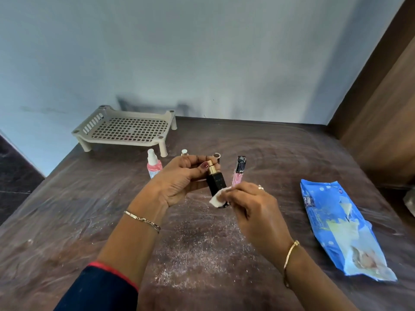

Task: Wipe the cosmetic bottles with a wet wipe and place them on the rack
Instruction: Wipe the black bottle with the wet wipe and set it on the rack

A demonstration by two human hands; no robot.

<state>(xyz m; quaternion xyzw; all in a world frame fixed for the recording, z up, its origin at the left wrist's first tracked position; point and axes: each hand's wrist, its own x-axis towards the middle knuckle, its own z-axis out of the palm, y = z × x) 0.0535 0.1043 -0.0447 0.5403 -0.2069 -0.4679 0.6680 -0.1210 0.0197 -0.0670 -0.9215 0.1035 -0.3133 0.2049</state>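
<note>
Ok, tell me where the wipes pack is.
The blue wipes pack lies flat on the table at the right of the head view, beyond the right hand.

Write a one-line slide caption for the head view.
Left hand holds a black bottle while the right hand rubs it with a wet wipe; the rack sits empty.

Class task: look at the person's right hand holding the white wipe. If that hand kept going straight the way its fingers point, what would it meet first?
The right hand points up-left, pressing the white wipe against the black bottle, so it meets that bottle first. Beyond it lies the left hand, which holds the bottle.
</note>
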